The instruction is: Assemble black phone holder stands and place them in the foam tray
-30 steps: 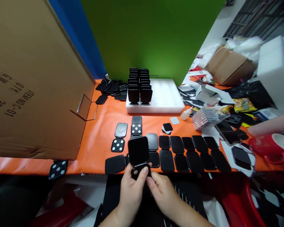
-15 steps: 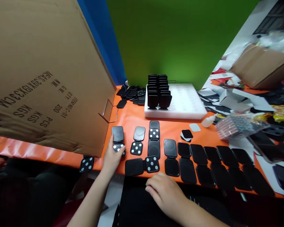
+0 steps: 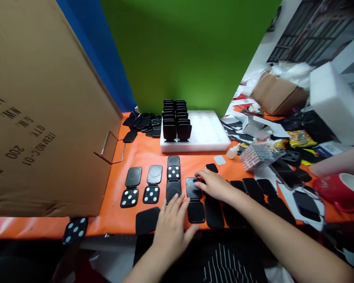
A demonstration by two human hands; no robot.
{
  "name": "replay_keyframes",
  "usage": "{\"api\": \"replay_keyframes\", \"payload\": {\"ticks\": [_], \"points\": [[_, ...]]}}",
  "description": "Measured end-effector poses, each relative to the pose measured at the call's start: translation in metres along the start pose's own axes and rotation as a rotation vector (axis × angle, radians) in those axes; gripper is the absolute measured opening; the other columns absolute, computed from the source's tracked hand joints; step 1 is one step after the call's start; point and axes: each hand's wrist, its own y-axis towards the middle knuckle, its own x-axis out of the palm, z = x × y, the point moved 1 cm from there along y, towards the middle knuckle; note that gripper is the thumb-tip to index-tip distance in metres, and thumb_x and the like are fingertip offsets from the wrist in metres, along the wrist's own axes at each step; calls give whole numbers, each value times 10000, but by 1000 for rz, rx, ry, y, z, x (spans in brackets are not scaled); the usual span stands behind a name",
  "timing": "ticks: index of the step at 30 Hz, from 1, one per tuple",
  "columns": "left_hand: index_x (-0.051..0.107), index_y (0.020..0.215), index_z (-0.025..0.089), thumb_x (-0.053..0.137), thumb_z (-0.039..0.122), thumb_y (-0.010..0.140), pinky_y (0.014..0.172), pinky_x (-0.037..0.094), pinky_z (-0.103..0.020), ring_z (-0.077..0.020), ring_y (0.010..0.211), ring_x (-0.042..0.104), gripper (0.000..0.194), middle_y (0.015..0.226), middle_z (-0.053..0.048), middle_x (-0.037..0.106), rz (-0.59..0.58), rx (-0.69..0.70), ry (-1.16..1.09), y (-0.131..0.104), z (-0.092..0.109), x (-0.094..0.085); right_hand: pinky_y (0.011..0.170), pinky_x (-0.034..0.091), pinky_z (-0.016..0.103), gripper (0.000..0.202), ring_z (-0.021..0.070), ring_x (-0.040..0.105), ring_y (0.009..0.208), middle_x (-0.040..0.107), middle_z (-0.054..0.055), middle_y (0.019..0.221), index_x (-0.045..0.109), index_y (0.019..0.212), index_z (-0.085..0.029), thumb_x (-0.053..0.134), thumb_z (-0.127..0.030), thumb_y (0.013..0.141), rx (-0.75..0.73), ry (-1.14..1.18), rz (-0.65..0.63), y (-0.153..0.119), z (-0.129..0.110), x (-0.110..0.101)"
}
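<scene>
My left hand (image 3: pixel 172 228) lies with its fingers spread over the front of the orange table, covering most of a piece beside a plain black flap (image 3: pixel 147 221). Its fingertips reach the lower edge of a tall folding piece (image 3: pixel 174 173) with white dots. My right hand (image 3: pixel 214 184) is at a black folding piece (image 3: pixel 194 188), its fingers curved over the right edge; what is beneath them is hidden. Two open folding pieces with white dots, one (image 3: pixel 129 197) left of the other (image 3: pixel 151 194), lie to the left. Several black pieces (image 3: pixel 214 212) are lined up under my right forearm.
A white foam block (image 3: pixel 200 147) holds upright black pieces (image 3: pixel 177 125). Behind it stands a green panel (image 3: pixel 183 51). A large cardboard box (image 3: pixel 47 118) fills the left. At right are a small bottle (image 3: pixel 232 151), a bagged bundle (image 3: pixel 256 155) and a red mug (image 3: pixel 339 192).
My left hand has left the far-left dotted piece, moved right and spread its fingers. My right hand has moved forward onto the black piece. The view has turned right.
</scene>
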Motion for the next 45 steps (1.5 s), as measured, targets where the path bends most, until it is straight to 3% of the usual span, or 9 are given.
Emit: {"api": "replay_keyframes", "payload": {"ticks": [6,10,16,18,24,30,34,39,45], "points": [[242,1353,83,636,400,662,1041,172,-557,-336,1321,134,856,1433,-173,202,-41,-165,23,15,20,26,598,399,297,434,235,567,733,626,97,851,619,874,-138,679,-471,603,-42,22,-294,54,-1,-15],[211,1364,160,603,311,705,1028,226,-526,-309,1298,237,781,1395,-140,328,3,-238,-341,18,19,21,590,395,232,286,149,548,694,622,11,796,610,799,-178,569,-452,731,-174,142,-410,48,-8,-39],[512,1014,184,529,343,796,777,465,-296,-198,899,599,270,951,-62,637,92,-484,-1204,39,14,-5,555,410,240,335,118,539,629,606,36,866,536,987,-175,313,-405,888,-170,466,-97,4,-5,-60],[500,1028,184,584,332,756,766,466,-288,-194,891,600,321,962,-54,635,175,-567,-1307,46,7,-17,622,413,260,249,145,559,741,607,49,934,543,1013,-191,393,-325,866,-286,263,-48,-16,0,-53],[527,1034,162,721,277,583,751,487,-324,-249,906,614,504,953,-76,661,332,-730,-1354,52,-8,-30,518,348,295,355,213,558,754,609,52,925,570,1018,-234,661,-214,675,-754,-623,-342,-44,-2,-11],[531,1012,170,755,303,561,730,490,-280,-219,862,625,521,911,-52,680,317,-736,-1368,38,-12,-12,418,286,302,223,191,573,705,615,37,882,598,960,-264,592,-267,737,-963,-762,-390,-19,-15,5],[561,982,175,724,395,601,705,498,-279,-222,848,628,469,892,-46,686,364,-811,-1399,36,-16,-17,380,251,291,42,170,574,726,625,-1,783,619,663,-284,629,-265,699,-977,-789,-388,-15,-18,4],[602,961,174,653,486,663,682,507,-275,-228,837,630,435,895,-36,683,317,-835,-1348,62,-38,-46,396,278,274,101,152,565,648,637,-15,756,613,774,-297,591,-207,736,-914,-577,-238,-11,-21,-51],[611,958,192,679,468,638,707,504,-249,-227,874,612,428,913,-24,681,299,-579,-1176,142,-57,-95,678,430,246,164,137,588,779,640,-1,843,560,945,-241,429,-226,848,-421,170,245,37,11,-162]]}}
